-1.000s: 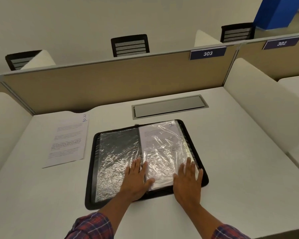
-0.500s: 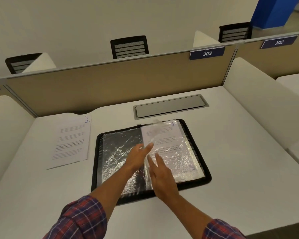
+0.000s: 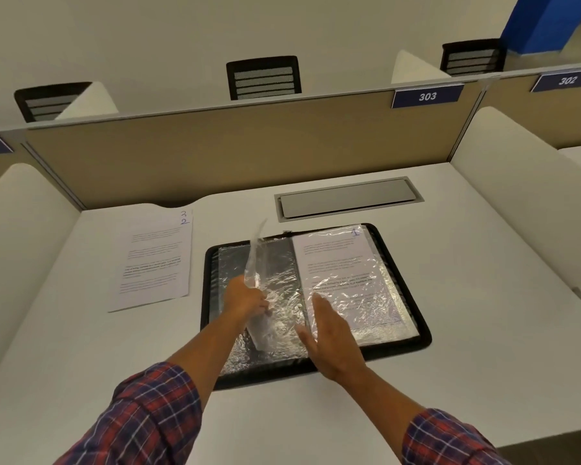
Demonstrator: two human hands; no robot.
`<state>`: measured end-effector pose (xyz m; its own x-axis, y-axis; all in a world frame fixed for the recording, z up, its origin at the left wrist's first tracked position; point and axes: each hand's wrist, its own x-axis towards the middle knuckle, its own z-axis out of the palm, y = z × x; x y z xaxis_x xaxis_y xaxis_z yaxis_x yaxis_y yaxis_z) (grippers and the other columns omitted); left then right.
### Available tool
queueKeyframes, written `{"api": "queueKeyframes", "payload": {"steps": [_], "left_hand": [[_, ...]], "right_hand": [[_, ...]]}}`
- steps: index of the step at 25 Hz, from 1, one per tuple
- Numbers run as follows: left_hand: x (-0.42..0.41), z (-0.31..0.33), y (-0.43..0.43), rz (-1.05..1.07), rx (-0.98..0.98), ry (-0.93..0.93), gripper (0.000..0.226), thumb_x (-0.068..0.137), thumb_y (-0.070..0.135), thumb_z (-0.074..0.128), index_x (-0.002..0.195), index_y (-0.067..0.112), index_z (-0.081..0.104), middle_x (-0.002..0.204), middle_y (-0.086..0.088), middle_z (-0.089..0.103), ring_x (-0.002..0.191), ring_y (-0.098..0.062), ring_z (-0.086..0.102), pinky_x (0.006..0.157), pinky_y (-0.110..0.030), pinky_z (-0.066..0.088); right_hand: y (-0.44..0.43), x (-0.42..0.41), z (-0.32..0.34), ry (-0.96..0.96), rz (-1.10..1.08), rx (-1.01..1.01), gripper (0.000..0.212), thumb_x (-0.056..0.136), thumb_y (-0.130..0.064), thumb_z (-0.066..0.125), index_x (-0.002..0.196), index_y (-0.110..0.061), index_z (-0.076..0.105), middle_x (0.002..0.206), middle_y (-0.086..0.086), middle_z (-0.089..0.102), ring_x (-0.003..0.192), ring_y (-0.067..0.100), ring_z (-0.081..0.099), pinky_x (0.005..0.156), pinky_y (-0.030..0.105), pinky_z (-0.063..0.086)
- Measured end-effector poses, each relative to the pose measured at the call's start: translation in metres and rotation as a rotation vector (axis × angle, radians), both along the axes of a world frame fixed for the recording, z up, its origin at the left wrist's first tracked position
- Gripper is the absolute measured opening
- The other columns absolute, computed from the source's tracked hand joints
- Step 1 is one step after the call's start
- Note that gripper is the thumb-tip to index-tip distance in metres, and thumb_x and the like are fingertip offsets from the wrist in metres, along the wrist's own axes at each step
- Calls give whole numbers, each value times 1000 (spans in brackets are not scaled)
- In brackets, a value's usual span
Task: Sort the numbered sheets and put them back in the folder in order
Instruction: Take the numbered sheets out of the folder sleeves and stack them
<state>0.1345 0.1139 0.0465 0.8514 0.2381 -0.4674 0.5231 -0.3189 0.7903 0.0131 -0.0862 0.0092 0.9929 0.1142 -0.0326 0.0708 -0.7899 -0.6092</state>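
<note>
While your left hand [image 3: 245, 300] pinches a clear sleeve [image 3: 257, 263] up on its edge in the open folder [image 3: 265, 380], your right hand [image 3: 329, 337] is flat and open by sheet 1 [image 3: 336, 263]. Sheet 2 [image 3: 155, 260] lies left of the folder, long side pointing away from you, nearer your left hand.

Folder [image 3: 424, 342]: black, lying open on the white desk [image 3: 483, 297], with crinkled clear sleeves on both sides.
Left hand [image 3: 245, 298]: grips one clear sleeve [image 3: 256, 260], which stands upright over the left side.
Right hand [image 3: 329, 333]: flat with fingers straight, low on the right page by the spine; contact is hard to judge.
Sheet 1 [image 3: 336, 260]: inside the top right sleeve.
Loose sheets [image 3: 155, 260]: left of the folder and apart from it, marked "2".
Grey hatch [image 3: 348, 198]: just behind the folder.
</note>
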Motion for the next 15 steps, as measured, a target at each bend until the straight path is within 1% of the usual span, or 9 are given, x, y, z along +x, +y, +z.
{"api": "queueKeyframes", "payload": {"steps": [3, 4, 6, 8, 9, 11, 12, 13, 15], "left_hand": [[-5, -16, 29, -50, 151, -33, 26, 85, -6, 72, 104, 11, 68, 89, -13, 75, 73, -28, 76, 66, -44, 65], [-8, -20, 37, -53, 189, -47, 24, 83, -4, 74, 97, 14, 68, 91, -12, 74, 75, -28, 75, 69, -45, 66], [-11, -27, 50, -56, 250, -75, 23, 83, -2, 78, 89, 16, 64, 91, -8, 73, 77, -25, 73, 71, -42, 65], [-16, -33, 61, -77, 302, -120, 28, 84, -1, 80, 99, 14, 61, 94, -3, 68, 78, -19, 68, 64, -26, 57], [-18, -35, 65, -82, 321, -145, 33, 83, -2, 80, 104, 13, 60, 94, -2, 65, 80, -20, 68, 64, -23, 53], [-20, -43, 72, -106, 374, -214, 43, 82, -6, 77, 118, 9, 58, 101, -6, 64, 91, -28, 69, 72, -31, 56], [-21, -47, 73, -143, 446, -248, 53, 82, -7, 75, 128, 9, 55, 108, -10, 62, 98, -31, 66, 78, -37, 57], [-23, -48, 72, -196, 569, -271, 63, 81, -6, 74, 137, 10, 51, 115, -14, 58, 103, -32, 61, 83, -43, 57], [-26, -48, 67, -326, 799, -353, 70, 80, -2, 75, 143, 12, 51, 128, -18, 56, 111, -35, 56, 90, -48, 55]], "right_hand": [[-13, 1, -18, 89, -39, -217, 105, 90, -80, -10, 166, -9, 2, 174, 11, -4, 162, 26, -3, 126, 35, -5], [-17, 0, -24, 109, -30, -269, 106, 89, -79, -13, 166, -7, 1, 174, 12, -7, 161, 27, -6, 125, 36, -7], [-23, -3, -32, 121, -18, -349, 98, 94, -73, -7, 166, -6, -1, 173, 12, -12, 161, 28, -10, 125, 38, -9], [-27, -7, -42, 113, -6, -414, 90, 100, -68, 1, 166, -6, -1, 172, 11, -15, 161, 28, -10, 127, 40, -8], [-28, -9, -46, 106, -3, -438, 88, 102, -67, 5, 166, -6, 1, 172, 10, -14, 161, 28, -9, 128, 41, -5], [-29, -13, -51, 80, -11, -476, 84, 106, -65, 11, 166, -7, 3, 172, 10, -12, 161, 26, -10, 130, 42, -2], [-30, -14, -52, 80, -16, -491, 83, 107, -65, 12, 166, -8, 2, 173, 9, -12, 160, 25, -12, 129, 41, -4], [-31, -16, -52, 82, -26, -501, 82, 107, -64, 12, 166, -8, 0, 173, 9, -12, 160, 23, -14, 128, 39, -7], [-31, -19, -52, 78, -47, -492, 82, 107, -64, 12, 166, -10, -2, 174, 7, -12, 160, 20, -16, 127, 36, -11]]}}
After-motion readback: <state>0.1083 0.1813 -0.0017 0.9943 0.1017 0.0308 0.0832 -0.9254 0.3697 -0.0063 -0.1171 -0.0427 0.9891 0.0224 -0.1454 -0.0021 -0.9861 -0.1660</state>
